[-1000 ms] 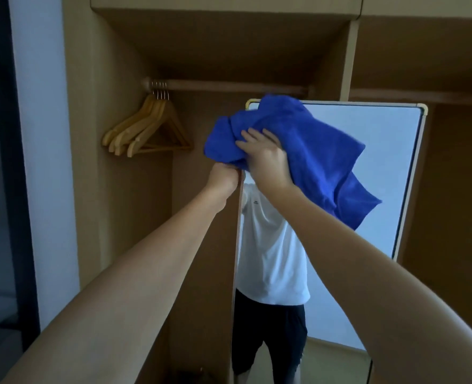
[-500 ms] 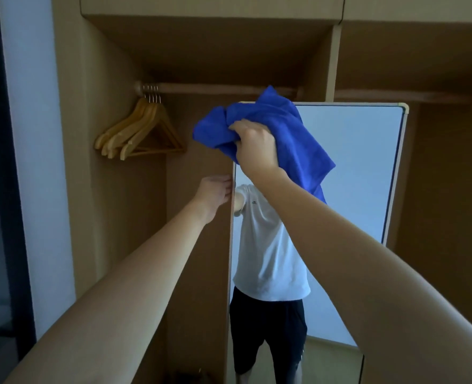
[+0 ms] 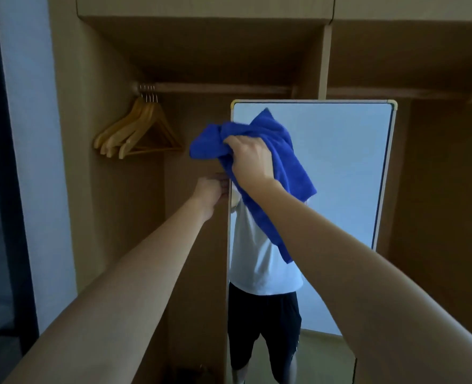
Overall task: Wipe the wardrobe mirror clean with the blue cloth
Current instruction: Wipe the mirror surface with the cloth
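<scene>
Your left hand [image 3: 211, 191] is at nine o'clock from the mirror [image 3: 340, 167], fingers curled round its left edge. Your right hand [image 3: 250, 159] squeezes the blue cloth [image 3: 281, 151] in a bunch and holds it on the glass near the top left corner. Part of the cloth hangs down toward five o'clock. Hangers [image 3: 137, 134] hang on the rail [image 3: 215, 88] at ten o'clock from your hands.
</scene>
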